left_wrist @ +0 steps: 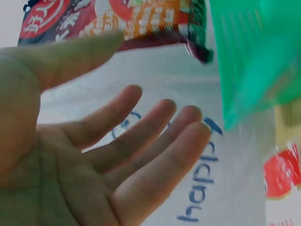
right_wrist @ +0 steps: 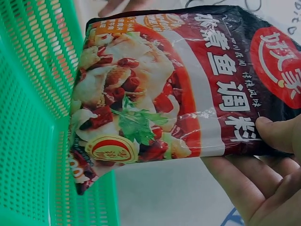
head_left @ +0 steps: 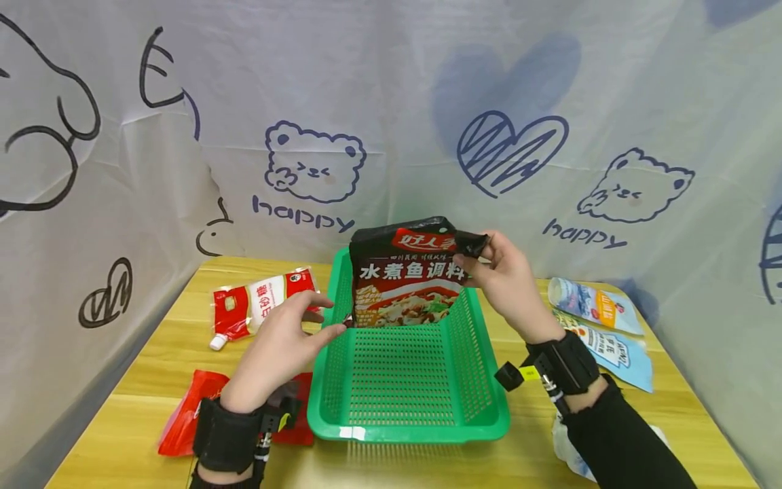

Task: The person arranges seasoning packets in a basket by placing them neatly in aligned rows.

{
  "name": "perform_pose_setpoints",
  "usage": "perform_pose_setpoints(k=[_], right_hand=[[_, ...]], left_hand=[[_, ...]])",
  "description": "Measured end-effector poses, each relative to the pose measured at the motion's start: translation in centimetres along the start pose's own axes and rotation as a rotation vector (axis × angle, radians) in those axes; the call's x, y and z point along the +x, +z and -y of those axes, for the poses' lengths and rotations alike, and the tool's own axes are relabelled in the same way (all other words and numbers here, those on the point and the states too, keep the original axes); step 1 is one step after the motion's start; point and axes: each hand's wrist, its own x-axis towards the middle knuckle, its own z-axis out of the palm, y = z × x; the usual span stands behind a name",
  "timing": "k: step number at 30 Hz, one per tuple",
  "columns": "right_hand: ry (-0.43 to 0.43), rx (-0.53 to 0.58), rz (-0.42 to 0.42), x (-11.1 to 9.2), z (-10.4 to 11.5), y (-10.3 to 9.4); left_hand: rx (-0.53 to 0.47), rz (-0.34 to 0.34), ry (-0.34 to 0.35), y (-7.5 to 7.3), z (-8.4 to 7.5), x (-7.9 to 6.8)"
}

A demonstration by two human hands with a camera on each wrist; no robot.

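A black and red seasoning packet (head_left: 408,280) with a picture of a fish dish stands upright over the far end of a green plastic basket (head_left: 408,433). My right hand (head_left: 512,292) pinches its upper right edge, thumb on the printed front and fingers behind, as the right wrist view shows. Beside the packet's lower left corner, my left hand (head_left: 277,350) has its fingers spread and loosely bent. In the left wrist view, the thumb (left_wrist: 80,56) lies across the lower edge of the packet; whether it touches I cannot tell. The basket floor shows bare mesh.
Left of the basket lie a red and white spouted pouch (head_left: 264,302) and a red packet (head_left: 183,414), partly behind my left wrist. To the right are two light blue pouches (head_left: 601,305), overlapping. A whitish package (head_left: 568,448) is partly under my right forearm. A printed cloth backdrop (head_left: 403,88) rises behind.
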Motion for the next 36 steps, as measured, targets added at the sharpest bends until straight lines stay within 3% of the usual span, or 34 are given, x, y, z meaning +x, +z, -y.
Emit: perform_pose_setpoints(k=[8, 16, 29, 36], right_hand=[[0.051, -0.012, -0.028, 2.8, -2.4, 0.2], [0.096, -0.006, -0.014, 5.3, -4.0, 0.8], [0.205, 0.032, -0.012, 8.2, -7.2, 2.2], [0.248, 0.032, 0.002, 8.9, -7.8, 2.9]], left_hand=[[0.073, 0.098, -0.035, 0.1, 1.8, 0.5], [0.107, 0.158, -0.01, 0.9, 2.9, 0.8], [0.103, 0.178, -0.006, 1.4, 3.1, 1.2], [0.086, 0.181, -0.018, 1.4, 3.0, 1.2]])
